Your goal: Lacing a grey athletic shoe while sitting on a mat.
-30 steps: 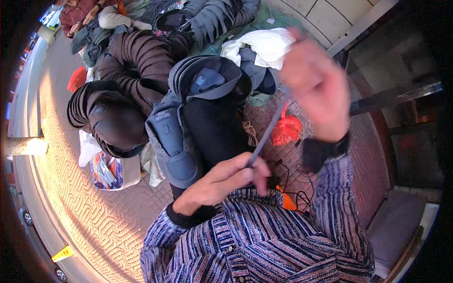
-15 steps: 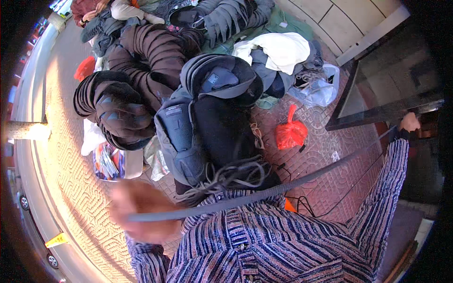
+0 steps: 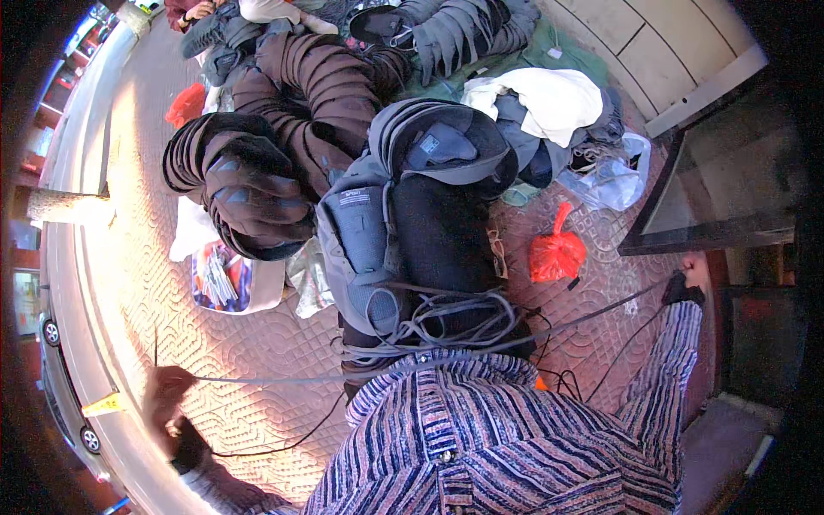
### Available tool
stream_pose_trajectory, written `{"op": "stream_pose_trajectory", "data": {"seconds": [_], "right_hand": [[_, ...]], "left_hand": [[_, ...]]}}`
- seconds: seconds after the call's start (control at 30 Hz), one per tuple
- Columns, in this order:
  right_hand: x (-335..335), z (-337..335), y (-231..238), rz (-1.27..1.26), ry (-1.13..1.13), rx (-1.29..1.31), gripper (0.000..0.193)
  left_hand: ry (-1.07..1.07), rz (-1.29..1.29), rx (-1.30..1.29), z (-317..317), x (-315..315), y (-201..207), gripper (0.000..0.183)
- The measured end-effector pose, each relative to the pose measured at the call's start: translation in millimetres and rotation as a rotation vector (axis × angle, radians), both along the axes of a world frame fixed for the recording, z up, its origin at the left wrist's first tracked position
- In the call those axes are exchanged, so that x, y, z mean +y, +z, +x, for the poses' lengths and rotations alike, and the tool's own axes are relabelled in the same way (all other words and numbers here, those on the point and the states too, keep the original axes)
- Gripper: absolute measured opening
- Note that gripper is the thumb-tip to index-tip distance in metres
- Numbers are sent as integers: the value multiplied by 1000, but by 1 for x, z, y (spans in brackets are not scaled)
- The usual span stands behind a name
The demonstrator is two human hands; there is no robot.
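A long grey cord [image 3: 584, 324] runs across my lap, stretched between my two hands. My left hand [image 3: 172, 390], somewhat blurred, is out at the left with its fingers closed on one end. At the far right my right hand [image 3: 692, 271] is closed on the other, beside a dark framed panel. More of the grey cord [image 3: 446, 322] lies in loose loops over my dark-clothed lap. Just beyond it, a stack of grey shoe uppers [image 3: 356, 232] curves across my knees, its nested openings [image 3: 446, 142] toward the far side.
Brown stacked uppers [image 3: 257, 193] lie left, more grey ones [image 3: 463, 43] at the back. A white cloth [image 3: 549, 99] covers a pile. On the patterned paving sit a red plastic bag [image 3: 556, 253] and a box [image 3: 227, 279]. The dark panel [image 3: 712, 184] stands right. Another person's hand [image 3: 199, 10] shows far left.
My left hand has swung outward to the left, drawing the cord longer and thinner-looking across my lap. My right hand has come slightly nearer and inward. The whole view has shifted a little.
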State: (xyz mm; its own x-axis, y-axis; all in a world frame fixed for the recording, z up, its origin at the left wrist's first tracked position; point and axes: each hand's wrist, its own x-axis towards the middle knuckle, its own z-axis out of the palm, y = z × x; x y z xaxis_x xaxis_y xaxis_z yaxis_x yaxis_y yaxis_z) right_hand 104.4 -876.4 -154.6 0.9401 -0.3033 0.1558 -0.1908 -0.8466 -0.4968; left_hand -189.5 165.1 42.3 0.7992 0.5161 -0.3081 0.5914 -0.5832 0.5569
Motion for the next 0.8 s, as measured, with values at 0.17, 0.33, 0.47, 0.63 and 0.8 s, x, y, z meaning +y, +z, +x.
{"op": "stream_pose_trajectory", "data": {"seconds": [0.17, 0.33, 0.47, 0.63, 0.8], "right_hand": [[260, 30, 60, 989, 256, -69, 27], [486, -1, 135, 984, 684, 469, 18], [592, -23, 114, 680, 967, 255, 9], [632, -40, 75, 577, 981, 151, 6], [638, -41, 72, 547, 982, 73, 5]], "left_hand": [[-580, -10, -216, 119, -150, -73, 40], [-1026, 295, -254, 176, -318, -86, 34], [-1193, -260, 116, 154, -332, -93, 37], [-1049, -422, -418, 141, -286, -94, 31], [-191, -363, -408, 155, -244, -97, 12]]}}
